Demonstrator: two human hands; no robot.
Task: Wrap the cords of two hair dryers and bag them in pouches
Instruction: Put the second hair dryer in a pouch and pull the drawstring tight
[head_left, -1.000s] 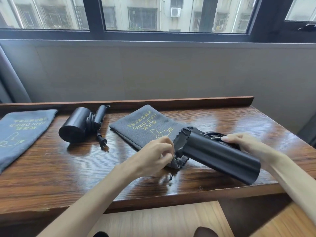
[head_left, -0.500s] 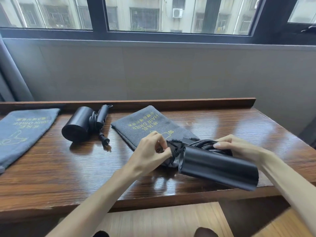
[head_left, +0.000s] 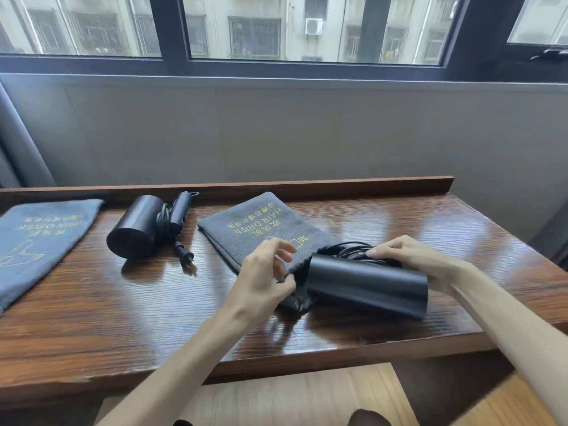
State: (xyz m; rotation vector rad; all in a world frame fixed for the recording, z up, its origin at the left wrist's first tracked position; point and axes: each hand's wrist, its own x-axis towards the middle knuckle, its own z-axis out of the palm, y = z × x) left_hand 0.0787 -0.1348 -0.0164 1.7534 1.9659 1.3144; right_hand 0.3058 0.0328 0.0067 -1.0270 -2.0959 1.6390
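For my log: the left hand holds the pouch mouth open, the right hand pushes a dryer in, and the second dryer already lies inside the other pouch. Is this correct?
Not quite. In the head view the second dryer lies bare on the table, beside the other pouch, not inside. The left hand, pouch mouth, right hand and dryer are as stated.

A dark wooden table (head_left: 92, 318) with a raised back ledge stands below a dark-framed window (head_left: 172, 32). Outside, a building facade carries an air-conditioner unit (head_left: 313, 26). A grey wall panel (head_left: 307, 133) runs beneath the sill.

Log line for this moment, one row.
left hand: pinches pouch mouth | right hand: holds dryer | dryer nose at mouth, not inside
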